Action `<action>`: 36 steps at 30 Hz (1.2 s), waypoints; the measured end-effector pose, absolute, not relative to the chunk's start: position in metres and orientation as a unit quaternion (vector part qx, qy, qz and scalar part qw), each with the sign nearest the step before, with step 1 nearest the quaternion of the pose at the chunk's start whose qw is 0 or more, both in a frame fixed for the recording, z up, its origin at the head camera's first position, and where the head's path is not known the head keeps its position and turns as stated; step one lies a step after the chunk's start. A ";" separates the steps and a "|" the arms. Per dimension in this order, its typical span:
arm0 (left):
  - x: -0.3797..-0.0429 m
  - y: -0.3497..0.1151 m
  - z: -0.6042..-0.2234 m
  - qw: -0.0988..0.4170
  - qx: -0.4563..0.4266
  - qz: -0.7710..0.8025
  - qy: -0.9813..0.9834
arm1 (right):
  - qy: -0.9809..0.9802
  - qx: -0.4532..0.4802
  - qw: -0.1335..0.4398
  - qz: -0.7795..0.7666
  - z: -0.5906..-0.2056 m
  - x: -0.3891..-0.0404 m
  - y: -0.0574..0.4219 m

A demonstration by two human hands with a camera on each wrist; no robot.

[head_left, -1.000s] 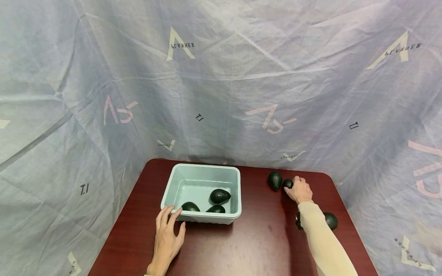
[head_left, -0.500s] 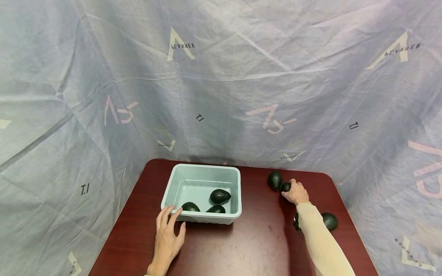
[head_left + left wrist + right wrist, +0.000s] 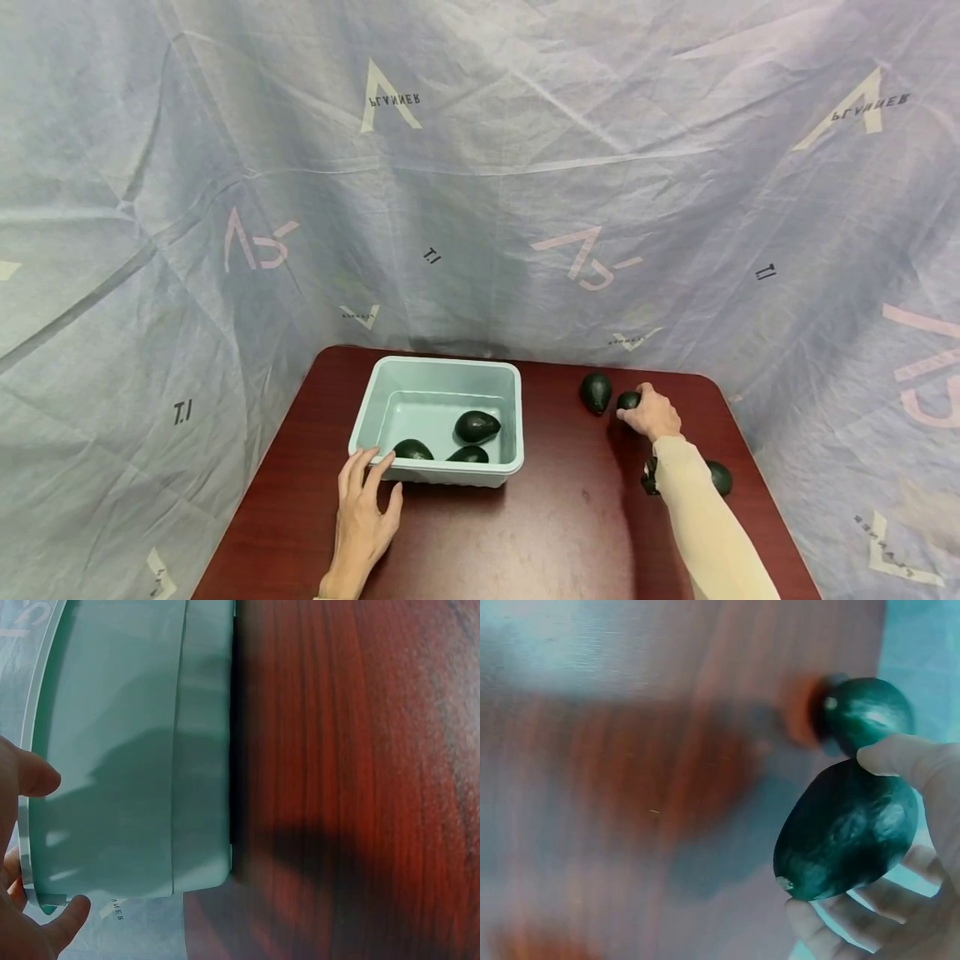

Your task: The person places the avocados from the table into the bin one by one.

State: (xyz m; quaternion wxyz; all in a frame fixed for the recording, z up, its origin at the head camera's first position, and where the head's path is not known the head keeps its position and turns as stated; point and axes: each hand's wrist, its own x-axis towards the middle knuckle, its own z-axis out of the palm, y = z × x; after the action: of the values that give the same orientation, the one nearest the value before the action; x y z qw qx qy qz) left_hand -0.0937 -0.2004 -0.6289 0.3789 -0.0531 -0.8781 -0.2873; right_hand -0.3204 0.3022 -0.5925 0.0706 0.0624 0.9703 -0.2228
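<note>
My right hand (image 3: 654,414) grips a dark green avocado (image 3: 847,832), thumb on one side and fingers around the other, at the table's far right. Another avocado (image 3: 596,392) lies just left of it. My left hand (image 3: 364,518) rests at the front left corner of a pale green plastic bin (image 3: 442,362), its loosely bent fingers touching the rim. Inside the bin are three avocados, one (image 3: 477,427) toward the right and two by the front wall, which partly hides them. One more avocado (image 3: 721,477) is partly covered by my right forearm.
A dark red wooden table (image 3: 555,533) with rounded far corners bears everything. Grey printed cloth (image 3: 480,208) hangs behind and along both sides. A black band (image 3: 649,476) is on my right wrist.
My right hand first shifted slightly left and nearer, then back right with the avocado, widening the gap to the one beside it. The left hand and bin stay put.
</note>
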 end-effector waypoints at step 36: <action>-0.093 -0.200 -0.627 0.378 -0.050 -0.289 -0.878 | 0.973 -0.079 0.061 -0.211 -0.469 -0.334 0.211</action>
State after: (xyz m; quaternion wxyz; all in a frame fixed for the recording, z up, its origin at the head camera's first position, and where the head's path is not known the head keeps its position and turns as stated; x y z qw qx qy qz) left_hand -0.0929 -0.2002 -0.6272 0.3776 -0.0500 -0.8784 -0.2886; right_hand -0.3336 0.2107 -0.4695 0.0608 -0.0786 0.9725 -0.2106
